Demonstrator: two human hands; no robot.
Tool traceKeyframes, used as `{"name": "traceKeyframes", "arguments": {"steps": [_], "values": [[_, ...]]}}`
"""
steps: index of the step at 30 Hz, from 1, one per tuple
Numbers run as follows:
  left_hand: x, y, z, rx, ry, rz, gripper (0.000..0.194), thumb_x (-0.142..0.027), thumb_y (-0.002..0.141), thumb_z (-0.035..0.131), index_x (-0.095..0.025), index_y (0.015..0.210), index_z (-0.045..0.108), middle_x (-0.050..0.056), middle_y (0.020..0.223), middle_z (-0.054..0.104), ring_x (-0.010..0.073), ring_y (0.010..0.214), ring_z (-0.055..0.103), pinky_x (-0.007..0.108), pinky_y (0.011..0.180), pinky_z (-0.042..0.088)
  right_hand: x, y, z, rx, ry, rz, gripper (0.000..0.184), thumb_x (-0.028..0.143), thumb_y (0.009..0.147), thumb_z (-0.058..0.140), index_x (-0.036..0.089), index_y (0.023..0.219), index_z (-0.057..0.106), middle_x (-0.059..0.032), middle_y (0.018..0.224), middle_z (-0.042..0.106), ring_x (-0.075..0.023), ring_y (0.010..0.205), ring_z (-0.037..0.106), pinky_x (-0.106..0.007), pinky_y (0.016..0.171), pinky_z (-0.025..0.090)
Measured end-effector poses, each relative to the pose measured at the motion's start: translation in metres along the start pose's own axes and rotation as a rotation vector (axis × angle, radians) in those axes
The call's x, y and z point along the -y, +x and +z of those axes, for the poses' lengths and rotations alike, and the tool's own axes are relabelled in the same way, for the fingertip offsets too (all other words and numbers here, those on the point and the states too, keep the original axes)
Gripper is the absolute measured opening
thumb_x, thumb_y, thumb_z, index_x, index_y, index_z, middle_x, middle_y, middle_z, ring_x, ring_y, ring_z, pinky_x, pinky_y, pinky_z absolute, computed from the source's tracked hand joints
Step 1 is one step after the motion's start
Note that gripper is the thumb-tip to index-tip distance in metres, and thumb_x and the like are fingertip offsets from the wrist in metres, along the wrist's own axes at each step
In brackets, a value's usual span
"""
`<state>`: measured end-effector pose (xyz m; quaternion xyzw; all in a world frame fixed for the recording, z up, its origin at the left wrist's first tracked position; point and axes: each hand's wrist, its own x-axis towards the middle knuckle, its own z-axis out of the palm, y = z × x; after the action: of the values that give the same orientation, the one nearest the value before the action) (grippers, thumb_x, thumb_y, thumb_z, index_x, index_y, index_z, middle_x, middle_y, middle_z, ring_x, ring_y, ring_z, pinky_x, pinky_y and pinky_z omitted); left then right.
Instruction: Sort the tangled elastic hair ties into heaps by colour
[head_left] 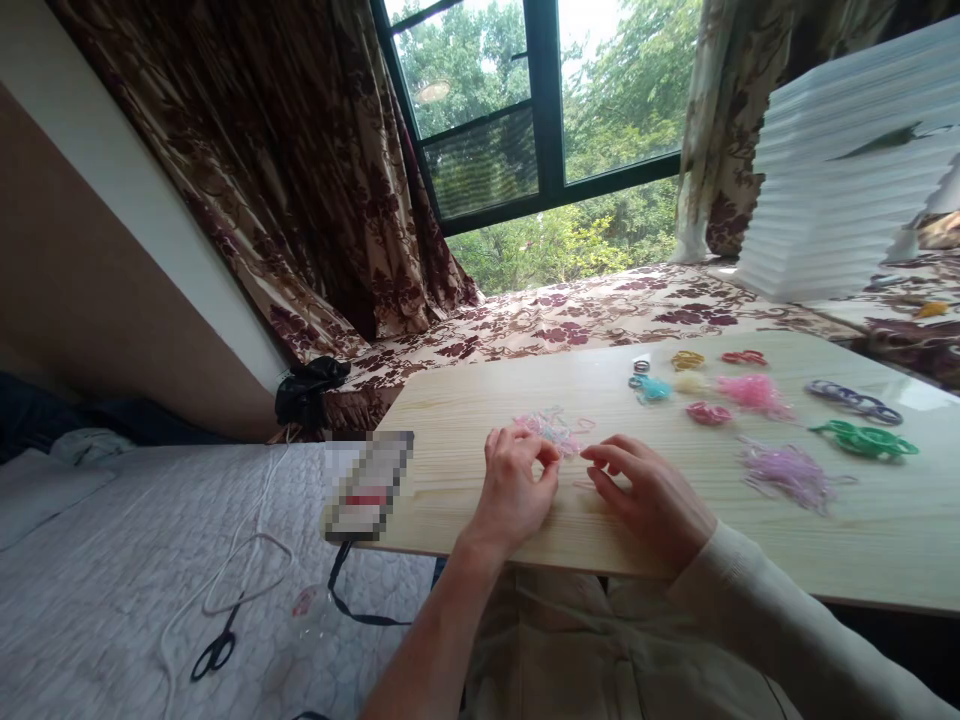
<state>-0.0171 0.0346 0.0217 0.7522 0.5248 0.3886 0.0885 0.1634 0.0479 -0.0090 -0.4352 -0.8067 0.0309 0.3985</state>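
A loose pile of thin pastel elastic bands (pixel 551 425) lies on the wooden tabletop (pixel 450 430), just beyond my hands. My left hand (pixel 517 485) is closed in a pinch at the near edge of this pile; whatever sits between its thumb and forefinger is too small to make out. Facing it from the right, my right hand (pixel 652 495) has its thumb and forefinger slightly apart, with nothing visible between them. A pale pink band (pixel 583 485) rests on the table beside the right thumb. A narrow gap separates the two hands.
Rightward lie purple bands (pixel 791 475), pink bands (pixel 754 393), blue bands (pixel 651 388), a green bundle (pixel 870 438) and a dark linked chain (pixel 853 400). A pixelated flat object (pixel 369 490) occupies the left table edge. Scissors (pixel 215 652) and a white cable (pixel 251 540) rest on the bed.
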Motion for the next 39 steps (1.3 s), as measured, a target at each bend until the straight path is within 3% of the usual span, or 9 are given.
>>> {"name": "traceKeyframes", "arguments": {"steps": [12,22,33,39], "values": [[-0.0057,0.0,0.0048,0.103,0.046,0.074,0.024,-0.006,0.077,0.059,-0.024,0.093,0.06,0.0,0.088,0.069,0.0198,0.105,0.056,0.049,0.116,0.023,0.0042,0.0001,-0.0021,-0.023,0.028,-0.015,0.02,0.026,0.086,0.053,0.021,0.098,0.068,-0.0059,0.084,0.067,-0.0188,0.076,0.064,-0.033,0.069,0.053],[-0.0065,-0.0012,0.0027,0.118,0.023,0.108,0.024,-0.008,0.079,0.059,-0.025,0.094,0.06,-0.001,0.088,0.068,0.0193,0.104,0.058,0.047,0.116,0.024,0.0007,-0.0002,-0.0006,-0.039,0.049,-0.056,0.022,0.024,0.087,0.053,0.021,0.103,0.068,-0.0065,0.087,0.067,-0.0182,0.076,0.064,-0.032,0.069,0.052],[-0.008,-0.0015,0.001,0.12,-0.043,0.073,0.026,-0.008,0.078,0.061,-0.026,0.097,0.059,-0.001,0.087,0.07,0.0198,0.103,0.059,0.047,0.117,0.024,0.0024,0.0007,-0.0018,-0.012,0.031,-0.039,0.02,0.027,0.09,0.051,0.021,0.081,0.068,-0.0055,0.081,0.066,-0.017,0.074,0.062,-0.03,0.068,0.05],[-0.0085,-0.0019,-0.0003,0.107,-0.055,0.068,0.024,-0.008,0.08,0.06,-0.025,0.097,0.059,0.0,0.088,0.071,0.0209,0.105,0.059,0.047,0.115,0.027,0.0032,0.0013,-0.0032,0.002,0.05,-0.016,0.02,0.026,0.09,0.048,0.021,0.08,0.064,-0.0053,0.08,0.066,-0.017,0.074,0.062,-0.03,0.068,0.05]]}}
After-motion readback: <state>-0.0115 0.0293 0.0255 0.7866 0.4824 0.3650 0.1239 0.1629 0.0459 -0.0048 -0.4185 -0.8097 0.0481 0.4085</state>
